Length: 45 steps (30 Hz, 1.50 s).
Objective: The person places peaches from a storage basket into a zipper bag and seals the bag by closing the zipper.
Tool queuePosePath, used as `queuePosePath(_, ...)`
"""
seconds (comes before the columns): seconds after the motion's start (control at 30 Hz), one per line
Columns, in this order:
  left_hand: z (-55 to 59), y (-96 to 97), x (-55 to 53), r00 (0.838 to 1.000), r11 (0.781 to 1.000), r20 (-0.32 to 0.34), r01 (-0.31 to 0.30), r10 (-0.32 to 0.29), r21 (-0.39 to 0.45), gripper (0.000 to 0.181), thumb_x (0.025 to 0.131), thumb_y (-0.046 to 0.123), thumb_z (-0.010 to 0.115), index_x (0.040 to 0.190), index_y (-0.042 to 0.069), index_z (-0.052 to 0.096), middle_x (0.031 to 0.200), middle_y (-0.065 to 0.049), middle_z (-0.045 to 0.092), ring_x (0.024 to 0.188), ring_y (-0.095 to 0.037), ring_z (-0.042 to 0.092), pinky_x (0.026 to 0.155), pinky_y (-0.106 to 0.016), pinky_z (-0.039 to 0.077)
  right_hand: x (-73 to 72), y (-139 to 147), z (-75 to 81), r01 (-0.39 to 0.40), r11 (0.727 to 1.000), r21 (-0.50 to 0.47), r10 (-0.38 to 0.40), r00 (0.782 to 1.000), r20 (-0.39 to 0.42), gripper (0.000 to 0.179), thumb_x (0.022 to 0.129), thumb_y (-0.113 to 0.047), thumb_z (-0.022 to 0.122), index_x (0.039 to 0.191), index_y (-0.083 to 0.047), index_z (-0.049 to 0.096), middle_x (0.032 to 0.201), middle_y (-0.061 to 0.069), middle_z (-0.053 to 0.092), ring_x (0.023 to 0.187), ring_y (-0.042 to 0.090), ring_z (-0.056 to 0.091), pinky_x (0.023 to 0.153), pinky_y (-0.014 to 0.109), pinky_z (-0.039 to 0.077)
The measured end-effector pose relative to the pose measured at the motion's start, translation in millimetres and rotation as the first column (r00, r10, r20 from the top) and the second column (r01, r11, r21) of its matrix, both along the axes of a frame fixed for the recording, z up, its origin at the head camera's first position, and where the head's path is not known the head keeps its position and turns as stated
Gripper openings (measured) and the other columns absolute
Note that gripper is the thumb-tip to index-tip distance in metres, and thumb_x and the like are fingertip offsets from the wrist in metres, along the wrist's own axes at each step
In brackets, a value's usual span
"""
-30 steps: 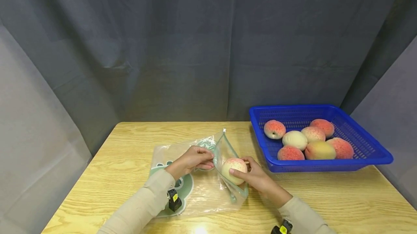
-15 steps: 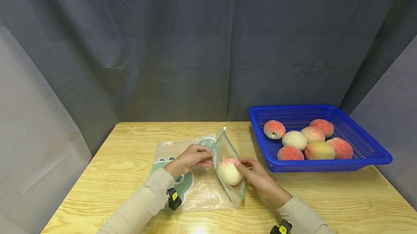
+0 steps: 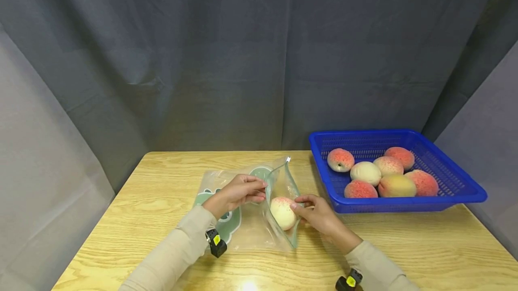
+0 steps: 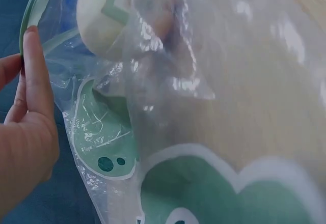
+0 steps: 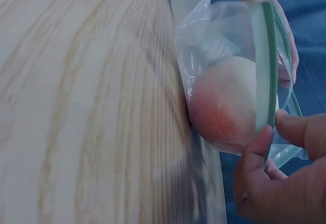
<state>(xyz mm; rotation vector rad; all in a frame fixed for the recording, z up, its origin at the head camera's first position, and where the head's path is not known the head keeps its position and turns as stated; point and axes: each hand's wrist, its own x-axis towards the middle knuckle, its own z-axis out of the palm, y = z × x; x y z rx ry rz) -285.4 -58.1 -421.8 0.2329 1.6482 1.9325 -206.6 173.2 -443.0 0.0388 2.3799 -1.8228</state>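
Observation:
A clear plastic zip bag [image 3: 252,236] with green bear prints lies on the wooden table, its green-edged mouth spread apart toward the right. Just inside that mouth rests a pale peach [image 3: 282,213] with a red-speckled blush; in the right wrist view the peach [image 5: 224,102] shows through the film. My left hand [image 3: 239,193] pinches the left rim of the mouth between thumb and fingers, as the left wrist view confirms. On the opposite side, my right hand [image 3: 321,219] pinches the green rim [image 5: 266,71] beside the peach.
At the table's right back stands a blue plastic basket [image 3: 449,165] holding several peaches [image 3: 398,185]. Its near left corner is close to my right hand. A dark cloth curtain [image 3: 218,66] hangs behind the table [image 3: 133,219].
The peach has moved left, deeper into the bag. My right hand has let go of it and now pinches the bag's rim. The left hand keeps its grip, and the bag has shifted slightly.

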Motion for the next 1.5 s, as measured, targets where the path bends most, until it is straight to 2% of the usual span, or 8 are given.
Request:
queuePosePath(0.17,1.7,0.9,-0.4,1.0,1.0,-0.01,-0.003,0.003,0.012,0.015,0.096,0.001,0.054,0.105,-0.006,0.063,0.075,-0.004,0.067,0.064,-0.007,0.066,0.064,-0.017,0.058,-1.4,0,1.4,0.0,1.0,0.003,0.0,1.0,-0.011,0.031,0.092,-0.011,0.064,0.116,0.007,0.057,0.091,0.012,0.054,0.068,0.02,0.055,0.054,0.027,0.049)
queuePosePath(0.5,-13.6,0.7,-4.3,0.999,0.998,0.009,-0.053,0.054,-0.038,0.019,0.095,0.003,0.057,0.109,-0.009,0.061,0.076,-0.004,0.067,0.066,-0.009,0.066,0.067,-0.02,0.06,3.0,8,-0.7,-0.07,0.996,0.056,0.073,0.996,-0.045,0.028,0.094,-0.008,0.06,0.119,0.004,0.057,0.11,0.016,0.058,0.087,0.019,0.058,0.071,0.036,0.057)
queuePosePath(0.73,-23.6,0.0,-1.0,0.998,0.997,0.011,-0.056,0.056,-0.054,0.02,0.095,0.003,0.057,0.109,-0.01,0.061,0.076,-0.004,0.066,0.067,-0.009,0.066,0.068,-0.021,0.06,10.2,12,9.9,-0.125,0.962,0.242,0.163,0.976,-0.147,0.038,0.093,-0.011,0.063,0.127,0.004,0.054,0.129,0.025,0.052,0.113,0.043,0.054,0.085,0.046,0.055)
queuePosePath(0.87,-24.1,-0.2,-0.6,0.999,0.997,0.009,-0.053,0.053,-0.051,0.02,0.095,0.003,0.056,0.109,-0.01,0.061,0.077,-0.004,0.066,0.067,-0.009,0.066,0.068,-0.021,0.06,14.3,17,33.2,-0.173,0.917,0.36,0.252,0.95,-0.186,0.047,0.094,-0.017,0.062,0.134,0.001,0.049,0.137,0.025,0.047,0.124,0.049,0.043,0.093,0.056,0.05)
queuePosePath(1.13,-21.1,-2.4,0.0,0.999,0.997,-0.004,-0.038,0.038,-0.065,0.022,0.096,0.004,0.055,0.112,-0.011,0.06,0.079,-0.005,0.066,0.068,-0.009,0.066,0.069,-0.022,0.06,19.7,31,93.3,-0.288,0.822,0.49,0.454,0.852,-0.26,0.045,0.096,-0.025,0.059,0.135,-0.005,0.049,0.137,0.021,0.048,0.124,0.044,0.046,0.093,0.057,0.049)
queuePosePath(1.27,-20.5,-2.8,0.6,0.999,0.997,0.004,-0.037,0.037,-0.074,0.02,0.096,0.005,0.055,0.11,-0.009,0.061,0.078,-0.005,0.066,0.067,-0.009,0.065,0.068,-0.021,0.06,15.1,43,124.6,-0.291,0.788,0.543,0.502,0.813,-0.294,0.041,0.098,-0.024,0.056,0.134,-0.005,0.051,0.136,0.018,0.051,0.126,0.043,0.045,0.095,0.059,0.048)
queuePosePath(1.4,-20.1,-1.7,0.5,0.999,0.997,0.013,-0.03,0.031,-0.072,0.017,0.096,0.007,0.056,0.105,-0.006,0.062,0.078,-0.005,0.067,0.066,-0.009,0.066,0.067,-0.021,0.06,6.4,59,151.5,-0.269,0.751,0.603,0.505,0.822,-0.263,0.039,0.099,-0.027,0.054,0.133,-0.007,0.052,0.134,0.015,0.053,0.123,0.039,0.048,0.097,0.058,0.046)
queuePosePath(1.5,-20.1,-1.0,0.5,1.0,0.997,0.016,-0.017,0.018,-0.069,0.014,0.096,0.008,0.056,0.1,-0.004,0.063,0.078,-0.005,0.067,0.065,-0.009,0.066,0.067,-0.021,0.06,-2.0,71,166.7,-0.258,0.693,0.674,0.533,0.813,-0.236,0.039,0.099,-0.03,0.053,0.132,-0.009,0.054,0.132,0.012,0.056,0.12,0.034,0.051,0.096,0.056,0.047)
